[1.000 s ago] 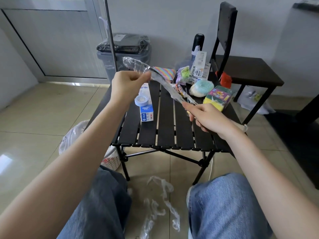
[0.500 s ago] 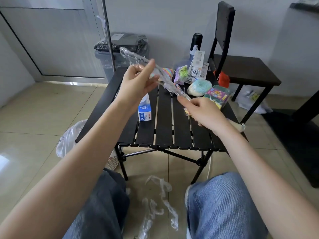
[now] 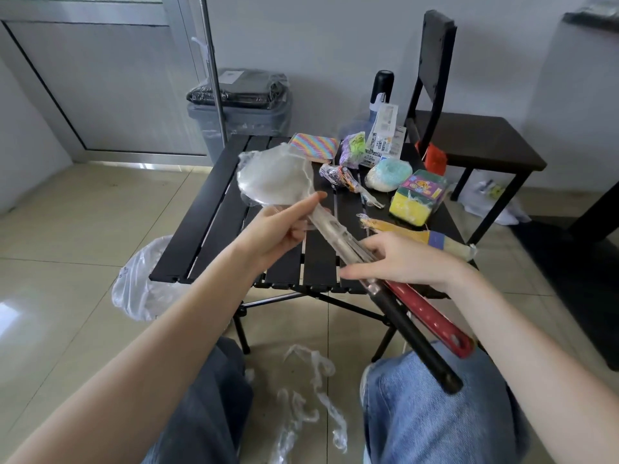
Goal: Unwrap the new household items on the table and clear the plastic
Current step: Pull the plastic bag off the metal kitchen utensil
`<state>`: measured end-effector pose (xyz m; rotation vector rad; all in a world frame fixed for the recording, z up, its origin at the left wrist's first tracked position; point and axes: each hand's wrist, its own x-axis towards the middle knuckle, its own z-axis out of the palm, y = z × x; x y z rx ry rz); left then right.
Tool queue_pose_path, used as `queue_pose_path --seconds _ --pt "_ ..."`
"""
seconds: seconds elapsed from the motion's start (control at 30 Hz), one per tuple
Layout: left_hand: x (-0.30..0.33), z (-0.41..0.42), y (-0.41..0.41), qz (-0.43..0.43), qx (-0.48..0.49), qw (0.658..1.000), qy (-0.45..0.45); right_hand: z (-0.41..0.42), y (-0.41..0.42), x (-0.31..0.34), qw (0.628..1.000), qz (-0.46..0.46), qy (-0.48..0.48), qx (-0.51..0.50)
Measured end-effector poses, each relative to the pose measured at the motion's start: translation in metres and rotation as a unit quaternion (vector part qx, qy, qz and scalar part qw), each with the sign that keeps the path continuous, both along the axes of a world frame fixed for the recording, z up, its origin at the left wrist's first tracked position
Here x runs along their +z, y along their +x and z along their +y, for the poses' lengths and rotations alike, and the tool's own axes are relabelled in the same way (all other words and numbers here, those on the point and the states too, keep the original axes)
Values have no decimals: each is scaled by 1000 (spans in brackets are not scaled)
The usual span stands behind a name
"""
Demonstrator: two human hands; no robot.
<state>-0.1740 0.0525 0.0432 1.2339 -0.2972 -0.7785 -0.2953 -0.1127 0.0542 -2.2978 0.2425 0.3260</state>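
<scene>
A long metal utensil (image 3: 278, 177) with a round head wrapped in clear plastic and a black handle (image 3: 422, 339) is held slanted over the black slatted table (image 3: 214, 229). My left hand (image 3: 278, 229) grips its neck just below the head, index finger stretched along the wrap. Further down, my right hand (image 3: 398, 259) closes over the plastic-covered shaft. A red-handled utensil (image 3: 432, 316) lies beside the black handle under that hand. Loose strips of clear plastic (image 3: 311, 396) lie on the floor between my knees.
Wrapped items crowd the table's far right: a rainbow pad (image 3: 315, 147), a purple-green packet (image 3: 351, 150), a teal-white ball (image 3: 388, 174), a sponge pack (image 3: 418, 195), a yellow brush (image 3: 418, 236). A lined bin (image 3: 241, 118), a floor bag (image 3: 144, 279) and a chair (image 3: 469, 139) stand around.
The utensil has swung down and toward me, so its handle now reaches over my right knee. My left hand slid from the wrap's tip to the neck, and my right hand shifted onto the shaft.
</scene>
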Motion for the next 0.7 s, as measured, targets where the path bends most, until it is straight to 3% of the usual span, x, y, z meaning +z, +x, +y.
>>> queue_pose_path --seconds 0.1,0.17,0.37,0.53,0.7 --pt "3 -2 -12 7 -15 999 -35 2 -10 -9 959 37 282 13" --pt "6 -3 -18 -9 -7 1000 -24 4 -16 -17 930 17 368 -1" --pt "-2 9 -23 -77 -50 990 108 5 -24 -19 923 -40 382 -39" --pt "0 22 -29 -159 -62 984 45 10 -36 -18 858 -19 514 -7" --pt "-6 15 -36 -265 37 963 25 14 -37 -18 842 -18 538 -5"
